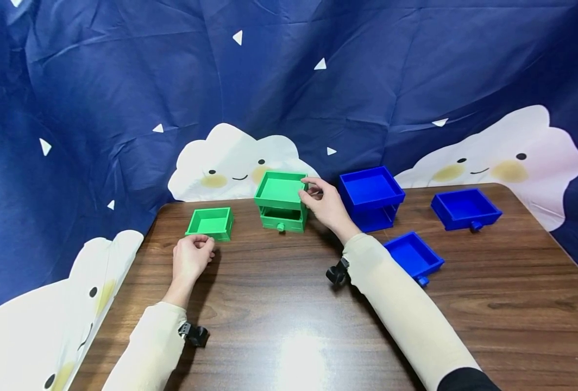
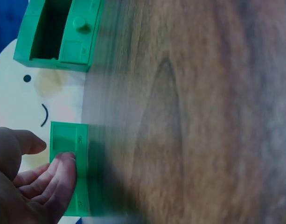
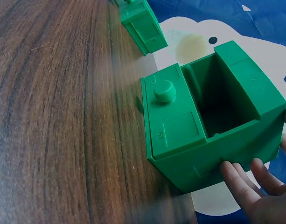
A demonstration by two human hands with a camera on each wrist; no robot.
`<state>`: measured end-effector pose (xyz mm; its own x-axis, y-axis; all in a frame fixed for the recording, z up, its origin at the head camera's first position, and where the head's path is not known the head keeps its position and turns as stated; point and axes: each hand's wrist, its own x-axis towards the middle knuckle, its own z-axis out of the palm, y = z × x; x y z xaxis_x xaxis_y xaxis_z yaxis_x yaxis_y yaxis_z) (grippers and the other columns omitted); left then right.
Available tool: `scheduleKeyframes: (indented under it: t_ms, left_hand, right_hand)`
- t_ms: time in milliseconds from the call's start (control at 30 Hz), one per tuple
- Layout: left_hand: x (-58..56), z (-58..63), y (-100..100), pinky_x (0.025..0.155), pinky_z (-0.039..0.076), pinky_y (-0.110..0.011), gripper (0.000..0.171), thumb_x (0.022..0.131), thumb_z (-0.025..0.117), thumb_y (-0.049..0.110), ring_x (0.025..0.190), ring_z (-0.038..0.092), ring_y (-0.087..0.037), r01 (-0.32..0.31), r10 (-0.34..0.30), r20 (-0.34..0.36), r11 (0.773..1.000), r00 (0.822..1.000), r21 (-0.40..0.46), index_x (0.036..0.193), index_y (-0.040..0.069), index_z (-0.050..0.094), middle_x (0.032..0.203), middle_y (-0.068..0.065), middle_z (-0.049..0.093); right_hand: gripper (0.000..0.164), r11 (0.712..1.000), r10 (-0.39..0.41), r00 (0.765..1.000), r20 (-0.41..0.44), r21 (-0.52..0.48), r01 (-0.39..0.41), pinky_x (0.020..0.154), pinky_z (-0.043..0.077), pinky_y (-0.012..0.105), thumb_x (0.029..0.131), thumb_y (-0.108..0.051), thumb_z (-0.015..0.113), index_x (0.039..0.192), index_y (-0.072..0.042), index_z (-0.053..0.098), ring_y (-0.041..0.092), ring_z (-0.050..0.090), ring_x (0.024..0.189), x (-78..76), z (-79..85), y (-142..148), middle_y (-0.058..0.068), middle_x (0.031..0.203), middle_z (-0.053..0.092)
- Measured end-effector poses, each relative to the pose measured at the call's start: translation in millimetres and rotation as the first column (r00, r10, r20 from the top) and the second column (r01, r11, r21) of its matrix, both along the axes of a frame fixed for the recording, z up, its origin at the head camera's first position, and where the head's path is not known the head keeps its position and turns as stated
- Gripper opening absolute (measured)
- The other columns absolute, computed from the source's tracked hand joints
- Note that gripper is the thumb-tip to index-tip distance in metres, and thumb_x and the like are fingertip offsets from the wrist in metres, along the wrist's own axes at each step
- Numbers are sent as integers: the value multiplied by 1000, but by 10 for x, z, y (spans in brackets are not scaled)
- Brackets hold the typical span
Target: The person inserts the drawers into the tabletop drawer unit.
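Observation:
In the head view a small green drawer [image 1: 211,221] lies on the table at the left. My left hand [image 1: 191,255] is at its front, thumb held apart from the fingers. The fingers cover part of the drawer's front panel [image 2: 81,186], and its knob is hidden. My right hand [image 1: 324,205] holds the green cabinet [image 1: 281,188] at its right side, some fingertips on the side wall and others over the top rim. That cabinet has a tray top, a vacant upper slot [image 3: 217,93] and a lower drawer [image 3: 175,116] with a round knob.
A blue cabinet [image 1: 372,187] with no drawers in it stands right of the green one. Two blue drawers lie loose, one blue drawer [image 1: 465,209] at far right and another blue drawer [image 1: 413,254] beside the right forearm. A cloud-print curtain [image 1: 289,81] hangs behind the table.

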<state>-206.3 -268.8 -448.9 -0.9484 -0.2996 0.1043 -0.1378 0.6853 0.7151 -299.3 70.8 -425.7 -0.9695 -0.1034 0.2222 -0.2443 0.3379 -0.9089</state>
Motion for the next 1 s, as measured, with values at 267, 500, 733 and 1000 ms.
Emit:
scheduleKeyframes:
  t_ms: [267, 500, 733, 1000]
  left_hand:
    - [-23, 1, -48, 85, 58, -35, 32, 100, 63, 22, 52, 62, 6, -23, 23, 20, 999, 1000, -35, 117, -2, 78, 87, -12, 83]
    - [-32, 14, -90, 91, 58, -44, 36, 101, 64, 23, 55, 64, 3, -13, 16, 53, 998, 998, -63, 122, -4, 76, 83, -10, 82]
    - [-70, -26, -135, 76, 59, -31, 36, 102, 65, 24, 59, 73, -7, -8, 12, 84, 999, 996, -51, 119, -5, 77, 85, -13, 82]
    - [-154, -69, -178, 53, 59, -21, 34, 102, 64, 22, 54, 71, -7, -1, -7, 140, 998, 990, 59, 108, -9, 78, 80, -14, 81]
  right_hand:
    - [40, 1000, -6, 1000, 6, 0, 6, 83, 54, 27, 106, -22, 70, 144, -8, 67, 36, 73, 103, 6, 4, -10, 20, 118, 71]
    - [41, 1000, -4, 1000, 5, -5, 4, 83, 55, 27, 106, -22, 70, 144, -7, 66, 37, 74, 104, 8, 4, -7, 21, 117, 71]
    - [41, 1000, -1, 1000, 7, -4, 1, 85, 58, 33, 106, -22, 70, 144, -8, 66, 36, 73, 102, 14, 12, -1, 20, 118, 71]
    - [42, 1000, 7, 1000, 0, -2, -7, 85, 59, 33, 106, -22, 69, 145, -6, 65, 35, 73, 102, 4, 0, 0, 21, 119, 71]
